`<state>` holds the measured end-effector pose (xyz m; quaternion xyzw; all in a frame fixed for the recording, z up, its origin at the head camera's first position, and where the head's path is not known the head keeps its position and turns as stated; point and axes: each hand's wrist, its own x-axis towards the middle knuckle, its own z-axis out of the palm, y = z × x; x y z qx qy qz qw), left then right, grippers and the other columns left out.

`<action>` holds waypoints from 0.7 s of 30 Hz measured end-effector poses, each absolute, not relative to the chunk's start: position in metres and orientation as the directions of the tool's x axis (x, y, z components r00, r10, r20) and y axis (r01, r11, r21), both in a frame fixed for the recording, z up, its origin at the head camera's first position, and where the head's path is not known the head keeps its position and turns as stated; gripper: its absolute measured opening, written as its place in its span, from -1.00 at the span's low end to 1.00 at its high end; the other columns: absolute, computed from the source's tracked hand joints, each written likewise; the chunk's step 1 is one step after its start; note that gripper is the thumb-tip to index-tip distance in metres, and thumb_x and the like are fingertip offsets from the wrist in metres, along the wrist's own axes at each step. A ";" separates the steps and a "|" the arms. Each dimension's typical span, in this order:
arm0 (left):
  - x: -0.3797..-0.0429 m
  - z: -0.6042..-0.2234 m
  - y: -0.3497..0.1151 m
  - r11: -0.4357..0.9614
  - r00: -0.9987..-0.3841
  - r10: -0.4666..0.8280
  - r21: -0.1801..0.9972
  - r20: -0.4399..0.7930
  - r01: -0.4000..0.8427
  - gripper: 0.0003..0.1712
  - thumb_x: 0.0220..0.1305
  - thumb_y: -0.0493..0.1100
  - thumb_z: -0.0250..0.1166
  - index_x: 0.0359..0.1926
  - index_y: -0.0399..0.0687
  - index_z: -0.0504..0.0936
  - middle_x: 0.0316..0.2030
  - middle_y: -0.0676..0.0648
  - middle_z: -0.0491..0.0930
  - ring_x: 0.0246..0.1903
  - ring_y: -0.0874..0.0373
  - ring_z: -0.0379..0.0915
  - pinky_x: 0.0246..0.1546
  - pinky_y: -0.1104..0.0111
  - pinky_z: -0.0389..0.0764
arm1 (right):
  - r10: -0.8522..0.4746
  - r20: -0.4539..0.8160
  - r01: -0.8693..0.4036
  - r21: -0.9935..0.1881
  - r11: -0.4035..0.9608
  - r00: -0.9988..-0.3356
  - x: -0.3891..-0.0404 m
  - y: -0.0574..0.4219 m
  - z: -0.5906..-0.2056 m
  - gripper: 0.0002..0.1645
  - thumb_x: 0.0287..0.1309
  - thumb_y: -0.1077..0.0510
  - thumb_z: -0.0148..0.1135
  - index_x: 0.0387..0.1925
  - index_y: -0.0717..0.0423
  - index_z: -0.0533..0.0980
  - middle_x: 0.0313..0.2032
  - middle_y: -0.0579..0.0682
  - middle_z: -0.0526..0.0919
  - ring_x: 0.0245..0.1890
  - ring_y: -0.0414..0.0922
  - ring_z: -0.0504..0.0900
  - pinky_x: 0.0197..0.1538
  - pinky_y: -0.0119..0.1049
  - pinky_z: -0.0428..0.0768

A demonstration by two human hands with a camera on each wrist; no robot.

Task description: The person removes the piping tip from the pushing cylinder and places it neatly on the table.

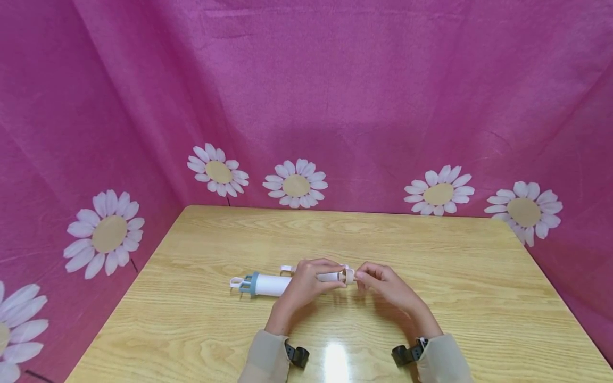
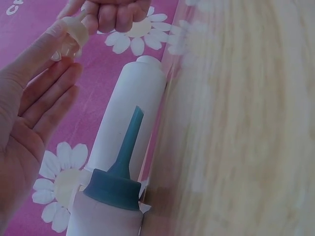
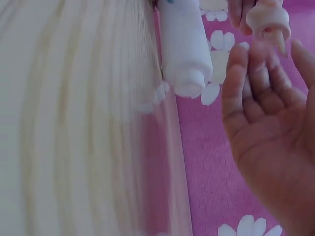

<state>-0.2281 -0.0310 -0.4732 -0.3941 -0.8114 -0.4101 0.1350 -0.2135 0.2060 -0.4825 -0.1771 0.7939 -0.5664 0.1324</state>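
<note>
Pinched between the thumb and fingers of the left hand, a cream nozzle cap is held above the wooden table; the right hand has thumb and fingers parted around its tip. Nearby lies a white tube with teal fittings.
</note>
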 end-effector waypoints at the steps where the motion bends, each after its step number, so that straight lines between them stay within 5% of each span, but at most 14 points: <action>1: -0.228 -0.473 -0.031 0.355 -0.654 0.526 0.559 0.543 0.749 -0.61 0.06 -0.10 0.47 -0.04 -0.08 0.74 -0.17 -0.06 0.77 -0.14 0.15 0.71 -0.08 0.42 0.68 | -0.421 -0.004 -0.129 -0.949 0.287 -0.907 -0.213 0.205 -0.483 -0.57 0.47 -0.03 -0.03 -0.11 0.30 0.49 -0.24 0.15 0.59 -0.21 -0.08 0.59 -0.05 -0.17 0.59; 7: -0.228 -0.475 -0.028 0.362 -0.649 0.506 0.543 0.568 0.758 -0.60 0.05 -0.10 0.48 -0.05 -0.10 0.74 -0.18 -0.08 0.77 -0.15 0.13 0.71 -0.08 0.37 0.69 | -0.379 0.038 -0.156 -0.945 0.286 -0.925 -0.211 0.195 -0.483 -0.58 0.39 0.02 0.11 0.10 0.22 0.48 -0.05 0.09 0.61 -0.09 -0.20 0.61 0.05 -0.21 0.61; 21: -0.230 -0.478 -0.029 0.373 -0.719 0.447 0.620 0.533 0.691 -0.63 0.10 -0.13 0.45 -0.03 -0.10 0.73 -0.13 -0.06 0.76 -0.07 0.10 0.69 0.02 0.35 0.67 | -0.283 0.120 -0.194 -0.948 0.251 -0.952 -0.209 0.194 -0.482 -0.67 0.32 0.11 0.21 0.02 0.21 0.53 -0.12 0.03 0.62 -0.16 -0.26 0.60 -0.06 -0.31 0.62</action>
